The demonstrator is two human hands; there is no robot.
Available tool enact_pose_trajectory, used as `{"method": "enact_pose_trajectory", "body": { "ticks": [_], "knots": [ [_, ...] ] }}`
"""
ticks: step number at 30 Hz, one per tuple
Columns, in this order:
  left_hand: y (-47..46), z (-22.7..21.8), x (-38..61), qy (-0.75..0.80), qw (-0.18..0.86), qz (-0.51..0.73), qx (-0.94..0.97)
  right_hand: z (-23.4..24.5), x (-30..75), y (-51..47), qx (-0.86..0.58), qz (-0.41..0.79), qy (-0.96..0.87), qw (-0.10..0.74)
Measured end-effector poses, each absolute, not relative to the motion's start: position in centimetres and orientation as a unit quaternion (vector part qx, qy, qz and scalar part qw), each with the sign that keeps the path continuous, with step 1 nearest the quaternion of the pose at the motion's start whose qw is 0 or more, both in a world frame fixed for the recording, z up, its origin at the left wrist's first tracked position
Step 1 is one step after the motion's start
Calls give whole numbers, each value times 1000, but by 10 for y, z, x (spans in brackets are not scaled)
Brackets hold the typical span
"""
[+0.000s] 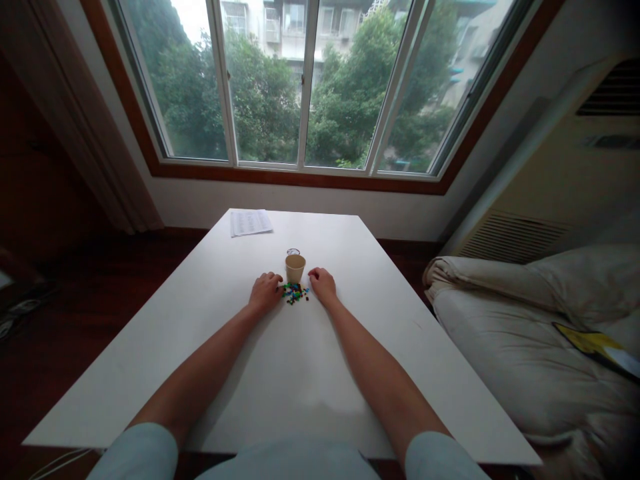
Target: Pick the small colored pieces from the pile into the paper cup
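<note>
A small tan paper cup (295, 269) stands upright on the white table (295, 373). Just in front of it lies a loose pile of tiny multicoloured pieces (295, 293), green, blue, red and dark, too small for me to name their kind. My left hand (267, 291) rests at the pile's left edge, palm down with its fingers apart. On the other side, my right hand (323, 284) is beside the cup and pile, its fingers curled together. Anything between those fingertips is hidden or too small to make out. Behind the cup sits a thin dark ring-shaped object (293, 251), partly covered.
Printed paper sheets (251, 223) lie at the table's far left corner. A window (300, 87) is beyond the far edge. To the right are a pale padded sofa (520, 320) and a vented appliance (565, 167). A curtain (90, 120) hangs on the left.
</note>
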State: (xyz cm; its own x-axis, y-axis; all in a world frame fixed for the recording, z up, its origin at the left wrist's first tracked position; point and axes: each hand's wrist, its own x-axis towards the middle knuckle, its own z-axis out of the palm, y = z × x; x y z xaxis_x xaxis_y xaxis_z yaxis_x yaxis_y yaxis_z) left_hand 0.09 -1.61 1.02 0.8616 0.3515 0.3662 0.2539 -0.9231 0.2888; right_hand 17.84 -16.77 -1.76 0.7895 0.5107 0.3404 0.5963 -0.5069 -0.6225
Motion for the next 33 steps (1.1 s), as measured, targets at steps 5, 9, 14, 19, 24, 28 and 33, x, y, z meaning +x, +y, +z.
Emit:
{"method": "enact_pose_trajectory", "body": {
  "ticks": [5, 9, 14, 19, 24, 28, 33],
  "knots": [
    [-20, 8, 1, 143, 90, 195, 966, -19, 180, -167, -867, -55, -321, 378],
    [-22, 11, 0, 135, 86, 193, 968, -19, 180, -168, -865, -62, -323, 379],
    [-25, 15, -1, 137, 88, 178, 970, -17, 178, -168, -867, -58, -322, 375],
    [-25, 14, -1, 127, 105, 179, 970, -17, 178, -169, -865, -62, -324, 379],
    [-24, 13, 0, 123, 116, 188, 968, -15, 177, -169, -866, -58, -323, 377],
    [-25, 15, 0, 124, 128, 179, 968, -14, 177, -169, -868, -56, -319, 376],
    [-26, 15, 0, 118, 128, 178, 969, -15, 177, -169, -868, -58, -323, 373]
  ]
}}
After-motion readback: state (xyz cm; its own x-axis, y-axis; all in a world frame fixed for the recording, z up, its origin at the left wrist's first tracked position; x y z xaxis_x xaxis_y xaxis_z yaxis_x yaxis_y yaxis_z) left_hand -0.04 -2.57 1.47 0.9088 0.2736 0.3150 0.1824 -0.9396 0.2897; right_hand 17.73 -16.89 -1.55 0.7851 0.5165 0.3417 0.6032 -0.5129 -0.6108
